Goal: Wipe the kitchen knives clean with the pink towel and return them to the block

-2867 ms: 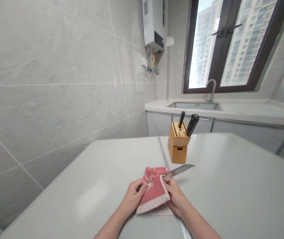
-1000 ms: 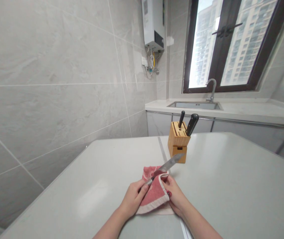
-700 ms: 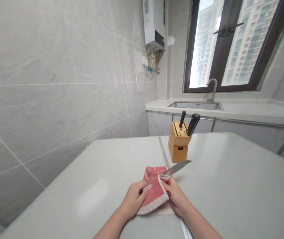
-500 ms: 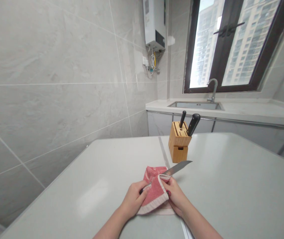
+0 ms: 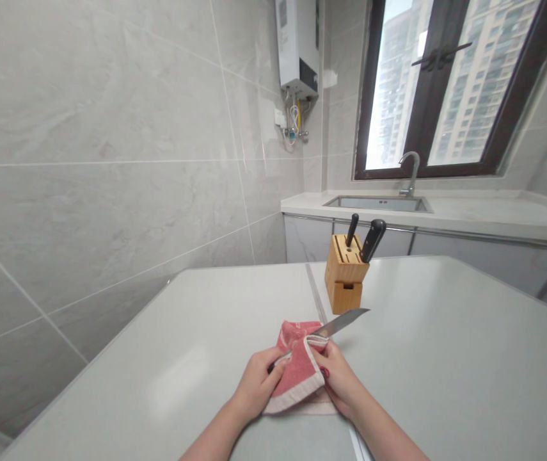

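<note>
My left hand [image 5: 256, 382] is closed round the dark handle of a kitchen knife [image 5: 343, 322], whose blade points up and to the right over the counter. A pink towel with a pale border [image 5: 298, 371] is folded over the lower part of the blade. My right hand [image 5: 340, 379] pinches the towel against the blade from the right side. Both hands rest low over the white countertop [image 5: 446, 358], just in front of a wooden knife block [image 5: 345, 275].
The knife block holds two black-handled knives [image 5: 372, 239]. A seam runs across the countertop past the block. Behind are a sink with a tap [image 5: 410, 173], a dark-framed window, and a wall-mounted water heater [image 5: 295, 48]. A tiled wall stands at the left.
About a second ago the blade pointed more steeply up toward the block; it has since swung down to the right. Over the last half second the hands and towel have stayed nearly still.
</note>
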Motion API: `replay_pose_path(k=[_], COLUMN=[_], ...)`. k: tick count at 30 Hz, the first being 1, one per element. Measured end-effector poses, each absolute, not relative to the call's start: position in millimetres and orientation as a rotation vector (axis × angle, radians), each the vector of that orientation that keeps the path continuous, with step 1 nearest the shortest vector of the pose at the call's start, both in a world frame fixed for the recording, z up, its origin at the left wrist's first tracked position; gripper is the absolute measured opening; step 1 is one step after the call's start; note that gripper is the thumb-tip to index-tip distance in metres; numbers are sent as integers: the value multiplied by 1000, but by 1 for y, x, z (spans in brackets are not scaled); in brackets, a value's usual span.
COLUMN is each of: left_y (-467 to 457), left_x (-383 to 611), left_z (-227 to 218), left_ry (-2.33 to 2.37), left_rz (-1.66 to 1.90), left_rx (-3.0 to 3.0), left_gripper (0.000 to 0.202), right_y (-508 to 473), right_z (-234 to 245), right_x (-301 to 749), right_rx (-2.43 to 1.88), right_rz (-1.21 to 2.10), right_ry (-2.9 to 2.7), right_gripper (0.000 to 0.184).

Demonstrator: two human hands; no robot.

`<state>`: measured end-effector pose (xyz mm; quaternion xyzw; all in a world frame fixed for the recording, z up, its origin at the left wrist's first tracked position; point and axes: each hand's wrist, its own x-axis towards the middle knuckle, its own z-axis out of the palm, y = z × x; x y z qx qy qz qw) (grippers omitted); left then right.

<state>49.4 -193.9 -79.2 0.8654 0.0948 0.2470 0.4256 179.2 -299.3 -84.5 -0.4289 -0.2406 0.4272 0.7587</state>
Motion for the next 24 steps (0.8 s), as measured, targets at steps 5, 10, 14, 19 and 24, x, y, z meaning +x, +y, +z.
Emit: replay_pose_path(k=[5, 10, 14, 19, 24], left_y=[-195, -194, -193, -192, -188], left_x=[49, 49, 50, 50, 50], left_z=[-78, -80, -82, -85, -89], left_ry=[225, 238, 243, 310, 377], left_rz=[630, 652, 652, 671, 711], left_rx=[2159, 2169, 2180, 2173, 2110], left_gripper=[34, 32, 32, 34, 36], right_y=[-300, -300, -300, -300, -300], right_z=[-84, -85, -86, -84, -83], right_x=[179, 179, 179, 180, 179], right_rx=[-924, -901, -881, -915, -884], right_rz=[934, 935, 933, 935, 931], right_ry=[-524, -534, -540, -549, -583], right_gripper=[25, 24, 24, 29, 38])
